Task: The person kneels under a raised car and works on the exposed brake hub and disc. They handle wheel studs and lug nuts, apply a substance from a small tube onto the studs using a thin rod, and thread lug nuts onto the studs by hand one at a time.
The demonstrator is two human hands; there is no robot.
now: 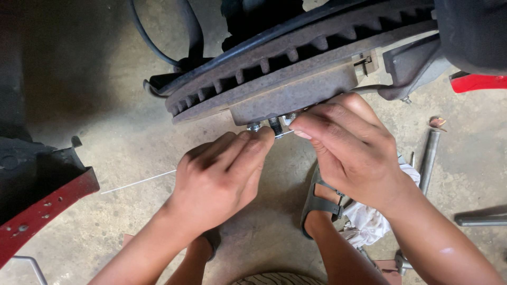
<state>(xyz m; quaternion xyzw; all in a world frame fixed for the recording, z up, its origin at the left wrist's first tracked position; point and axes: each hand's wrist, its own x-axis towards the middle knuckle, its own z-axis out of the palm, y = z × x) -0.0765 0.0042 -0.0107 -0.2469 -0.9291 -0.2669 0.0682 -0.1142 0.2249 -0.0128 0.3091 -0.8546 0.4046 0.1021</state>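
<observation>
A thin metal clip (283, 134) is being pinched tight by the left hand (219, 177) and right hand (351, 145), just under the rusty brake disc (296, 58), at twelve o'clock from the hands. It could be dropped if fingers slip.

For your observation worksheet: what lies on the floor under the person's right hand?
Under the right hand lie a crumpled white rag and a grey strapped sandal. The hand and forearm cover part of each.

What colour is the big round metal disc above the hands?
The disc is rusty brown with dark grey edges, seen best in the head view.
</observation>
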